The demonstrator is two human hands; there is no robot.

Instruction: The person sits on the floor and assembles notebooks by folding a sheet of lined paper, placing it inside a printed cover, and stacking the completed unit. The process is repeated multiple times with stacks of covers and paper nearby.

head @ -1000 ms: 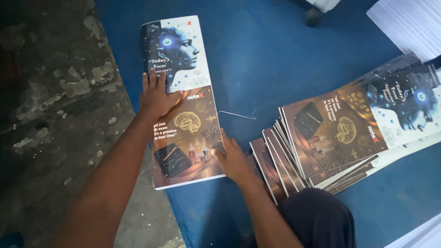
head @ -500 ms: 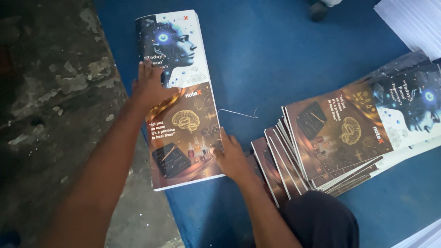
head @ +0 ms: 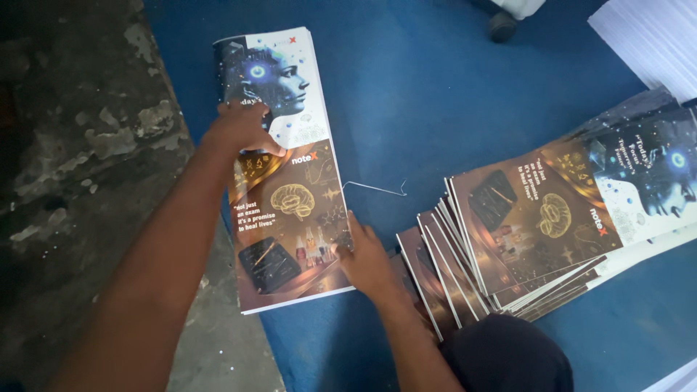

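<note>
Pressing flat, open hands, left [head: 239,131] and right [head: 367,254], on printed cover stack [head: 290,210]; nothing gripped.

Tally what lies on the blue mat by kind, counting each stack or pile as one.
Neat stack of printed covers, under the left hand and right hand: 1
Fanned pile of the same covers: 1
Stack of white sheets: 1
Bent thin wire: 1
Total: 4
</note>
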